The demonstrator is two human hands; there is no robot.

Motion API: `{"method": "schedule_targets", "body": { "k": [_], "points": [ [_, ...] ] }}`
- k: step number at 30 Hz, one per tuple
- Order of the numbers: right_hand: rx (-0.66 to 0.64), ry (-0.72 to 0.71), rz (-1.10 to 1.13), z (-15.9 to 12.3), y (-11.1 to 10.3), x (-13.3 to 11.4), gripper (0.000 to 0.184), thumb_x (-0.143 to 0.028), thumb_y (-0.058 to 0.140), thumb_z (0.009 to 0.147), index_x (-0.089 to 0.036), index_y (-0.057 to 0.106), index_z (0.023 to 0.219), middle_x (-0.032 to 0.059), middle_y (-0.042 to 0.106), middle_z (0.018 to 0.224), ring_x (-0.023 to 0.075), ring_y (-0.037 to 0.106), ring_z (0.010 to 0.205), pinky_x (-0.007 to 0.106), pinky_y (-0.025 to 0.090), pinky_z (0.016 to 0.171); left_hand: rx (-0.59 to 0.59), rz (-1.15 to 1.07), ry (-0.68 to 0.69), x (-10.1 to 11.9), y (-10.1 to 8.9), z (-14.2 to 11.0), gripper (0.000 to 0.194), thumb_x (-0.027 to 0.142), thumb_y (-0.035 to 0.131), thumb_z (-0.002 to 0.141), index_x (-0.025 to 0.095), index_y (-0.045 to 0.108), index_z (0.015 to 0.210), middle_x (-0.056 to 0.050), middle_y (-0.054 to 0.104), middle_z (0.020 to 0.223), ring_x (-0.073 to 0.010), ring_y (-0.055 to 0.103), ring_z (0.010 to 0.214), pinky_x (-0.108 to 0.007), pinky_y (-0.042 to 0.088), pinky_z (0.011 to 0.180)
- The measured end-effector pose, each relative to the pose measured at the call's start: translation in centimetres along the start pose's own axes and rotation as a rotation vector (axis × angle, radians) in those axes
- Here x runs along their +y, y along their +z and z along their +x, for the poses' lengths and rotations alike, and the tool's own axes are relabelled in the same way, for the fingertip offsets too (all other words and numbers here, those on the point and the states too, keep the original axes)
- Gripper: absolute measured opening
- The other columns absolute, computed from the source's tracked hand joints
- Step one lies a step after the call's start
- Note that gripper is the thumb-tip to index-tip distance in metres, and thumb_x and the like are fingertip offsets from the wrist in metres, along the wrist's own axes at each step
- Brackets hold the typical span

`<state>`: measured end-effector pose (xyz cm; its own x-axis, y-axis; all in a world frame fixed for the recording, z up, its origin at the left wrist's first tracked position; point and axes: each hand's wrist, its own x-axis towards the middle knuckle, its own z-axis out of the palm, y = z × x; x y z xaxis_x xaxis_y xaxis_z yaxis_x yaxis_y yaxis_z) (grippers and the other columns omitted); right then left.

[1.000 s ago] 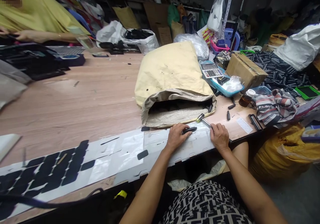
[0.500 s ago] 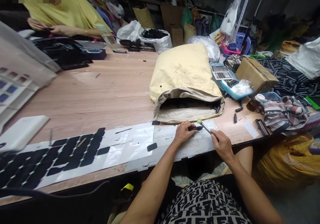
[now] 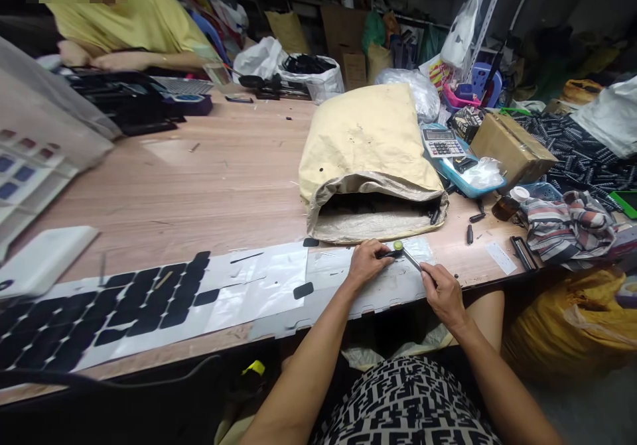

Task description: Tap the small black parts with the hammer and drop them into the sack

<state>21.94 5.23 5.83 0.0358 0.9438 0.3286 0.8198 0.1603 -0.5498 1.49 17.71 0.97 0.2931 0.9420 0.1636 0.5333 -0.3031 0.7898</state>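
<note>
My left hand (image 3: pixel 367 260) is closed on a small dark part (image 3: pixel 385 254), pressing it down at the table's front edge; its exact kind is not clear. In my right hand (image 3: pixel 442 292) is the handle of a small hammer (image 3: pixel 412 258). The hammer's round yellow-green head rests on or just above the far end of the dark part; contact cannot be told. Beneath both lies a pale sheet (image 3: pixel 371 286). Just behind my hands a large yellow sack (image 3: pixel 365 133) lies on its side, its mouth facing me with dark pieces inside.
Black rounded pads (image 3: pixel 144 299) lie on white backing at the left. A calculator (image 3: pixel 442 143) sits on a blue tray (image 3: pixel 480 190), beside a cardboard box (image 3: pixel 512 146), a brown bottle (image 3: pixel 507 205) and a striped cloth (image 3: pixel 562 226). A person in yellow (image 3: pixel 129 20) works across the table.
The hammer head has swung down slightly and turned onto the dark part's end. My left hand stays in place. The other person's hands have shifted a little.
</note>
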Motion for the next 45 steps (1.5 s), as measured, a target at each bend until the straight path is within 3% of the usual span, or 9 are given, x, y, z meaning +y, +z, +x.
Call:
{"method": "schedule_targets", "body": {
  "k": [7,12,16,20,25,35,40,45],
  "points": [
    [0.043,0.051,-0.02,0.7,-0.1,1.9,0.03,-0.031,0.049,0.098,-0.023,0.071,0.117,0.0054,0.073,0.102,0.0183,0.068,0.096,0.029,0.052,0.088,-0.029,-0.001,-0.018,0.2,-0.3,-0.1,0.011,0.026,0.079,0.072,0.023,0.073,0.081,-0.001,0.069,0.086,-0.021,0.061,0.09,-0.036,0.045,0.086],
    [0.121,0.034,-0.269,3.5,0.3,4.2,0.028,-0.027,0.049,0.096,-0.022,0.072,0.113,0.0064,0.069,0.095,0.0203,0.062,0.092,0.03,0.046,0.084,-0.033,0.022,-0.006,0.1,-0.2,-0.2,0.01,0.027,0.076,0.075,0.024,0.073,0.084,-0.001,0.069,0.086,-0.0216,0.061,0.089,-0.037,0.044,0.086],
    [0.109,-0.012,-0.459,4.8,1.3,5.3,0.027,-0.027,0.049,0.098,-0.022,0.071,0.114,0.0072,0.064,0.09,0.0211,0.054,0.086,0.031,0.039,0.079,-0.05,0.028,0.007,-0.1,-0.2,-0.3,0.009,0.031,0.072,0.08,0.024,0.074,0.086,-0.001,0.069,0.087,-0.0216,0.06,0.091,-0.037,0.043,0.087],
    [0.081,-0.015,-0.532,4.9,1.9,5.2,0.026,-0.027,0.048,0.099,-0.022,0.068,0.115,0.0073,0.062,0.093,0.0216,0.049,0.087,0.031,0.035,0.077,-0.062,0.035,0.02,-0.2,-0.4,-0.4,0.016,0.036,0.061,0.09,0.024,0.072,0.089,-0.002,0.068,0.089,-0.0216,0.059,0.094,-0.036,0.042,0.087],
    [0.051,-0.009,-0.559,4.7,1.6,4.7,0.026,-0.027,0.048,0.099,-0.021,0.066,0.116,0.0076,0.06,0.094,0.0223,0.047,0.089,0.032,0.033,0.076,-0.064,0.1,0.015,-0.2,-0.5,-0.5,0.039,0.038,0.039,0.1,0.021,0.062,0.073,-0.004,0.063,0.083,-0.0211,0.055,0.087,-0.037,0.04,0.083],
    [0.031,0.01,-0.584,4.7,1.8,4.6,0.023,-0.028,0.05,0.098,-0.022,0.064,0.115,0.0083,0.059,0.097,0.0232,0.046,0.09,0.033,0.032,0.074,-0.061,0.104,0.004,0.1,-0.5,-0.5,0.039,0.038,0.037,0.099,0.022,0.057,0.07,-0.004,0.06,0.079,-0.0216,0.053,0.085,-0.037,0.04,0.082],
    [0.041,0.004,-0.599,4.6,1.7,4.5,0.021,-0.029,0.05,0.098,-0.022,0.064,0.111,0.0078,0.059,0.095,0.0231,0.046,0.09,0.032,0.031,0.073,-0.171,0.053,0.052,1.3,-1.6,-1.8,0.034,0.043,0.045,0.097,0.023,0.066,0.079,-0.004,0.064,0.087,-0.0229,0.052,0.089,-0.039,0.04,0.089],
    [0.035,0.003,-0.604,4.5,1.8,4.5,0.021,-0.028,0.048,0.099,-0.022,0.063,0.112,0.0082,0.058,0.096,0.0232,0.046,0.091,0.033,0.03,0.073,-0.388,0.004,0.221,3.3,-1.9,-6.7,0.022,0.045,0.06,0.092,0.028,0.074,0.092,-0.005,0.064,0.118,-0.0276,0.05,0.115,-0.046,0.037,0.104]
  ]
}}
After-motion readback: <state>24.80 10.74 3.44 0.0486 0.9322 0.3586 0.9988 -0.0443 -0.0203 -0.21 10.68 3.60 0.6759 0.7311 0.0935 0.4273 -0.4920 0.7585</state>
